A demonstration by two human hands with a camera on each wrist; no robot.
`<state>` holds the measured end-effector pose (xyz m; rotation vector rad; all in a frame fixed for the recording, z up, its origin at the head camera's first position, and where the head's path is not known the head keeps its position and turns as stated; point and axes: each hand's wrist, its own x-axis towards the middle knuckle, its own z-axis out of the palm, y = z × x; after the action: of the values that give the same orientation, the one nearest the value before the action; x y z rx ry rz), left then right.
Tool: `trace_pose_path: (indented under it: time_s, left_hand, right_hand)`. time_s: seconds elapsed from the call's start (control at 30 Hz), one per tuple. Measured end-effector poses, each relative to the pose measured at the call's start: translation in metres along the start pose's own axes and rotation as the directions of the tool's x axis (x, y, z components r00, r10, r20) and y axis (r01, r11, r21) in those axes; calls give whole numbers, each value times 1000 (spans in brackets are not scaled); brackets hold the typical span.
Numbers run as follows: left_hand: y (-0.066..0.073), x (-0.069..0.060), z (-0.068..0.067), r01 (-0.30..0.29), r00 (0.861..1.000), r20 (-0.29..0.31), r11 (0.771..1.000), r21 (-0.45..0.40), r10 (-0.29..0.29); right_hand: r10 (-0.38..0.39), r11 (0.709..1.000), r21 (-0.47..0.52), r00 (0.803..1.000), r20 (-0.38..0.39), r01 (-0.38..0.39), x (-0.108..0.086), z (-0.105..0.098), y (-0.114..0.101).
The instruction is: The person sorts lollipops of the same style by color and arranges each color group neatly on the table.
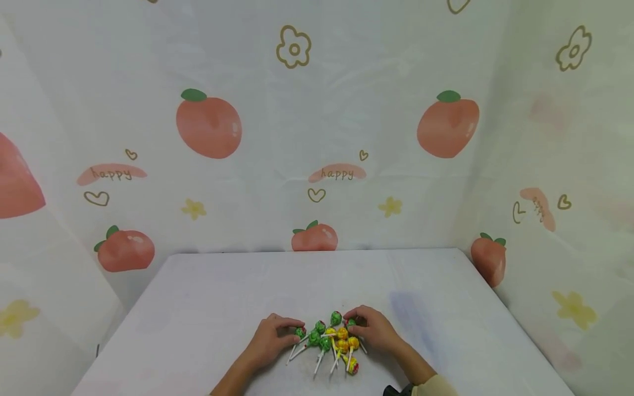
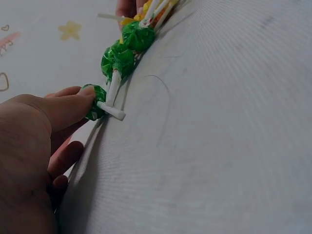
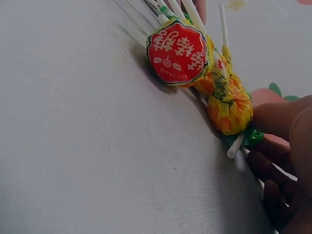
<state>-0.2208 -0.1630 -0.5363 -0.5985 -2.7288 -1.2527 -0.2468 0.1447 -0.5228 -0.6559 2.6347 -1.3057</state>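
Observation:
A loose pile of wrapped lollipops lies on the white table [image 1: 238, 286], green ones to the left and yellow ones to the right. My left hand [image 1: 267, 340] pinches a green lollipop [image 2: 99, 95] between thumb and fingers at the pile's left edge; its white stick points away from the hand. Across the pile, my right hand [image 1: 378, 331] pinches another green lollipop [image 1: 351, 323], mostly hidden behind a yellow lollipop [image 3: 230, 114] in the right wrist view. A yellow lollipop with a red label [image 3: 178, 53] lies nearest the front.
Between the hands lie several more lollipops, among them a green lollipop [image 1: 336, 318] at the back and an orange-yellow lollipop [image 1: 353, 343]. A white curtain [image 1: 267, 137] printed with peaches surrounds the table. A dark band [image 1: 396, 390] sits on the right wrist.

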Motion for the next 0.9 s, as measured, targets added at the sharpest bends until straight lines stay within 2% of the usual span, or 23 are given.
trace_pose_path:
  time_s: [0.17,0.43,0.63,0.9]
  left_hand:
    - [0,2,-3,26,999,40,997,-66,-23]
    - [-2,5,-4,75,996,63,993,-95,-70]
    - [-3,9,-15,139,987,101,978,-157,-124]
    - [-3,15,-29,135,990,59,974,-180,-126]
  right_hand:
    - [-6,1000,-4,1000,-4,6,-2,-1,-1]
    - [-26,999,-19,1000,-8,26,-2,-4,0]
    - [-54,998,-10,999,2,54,-1,-2,1]
    - [-80,997,-7,997,-12,80,-3,-2,2]
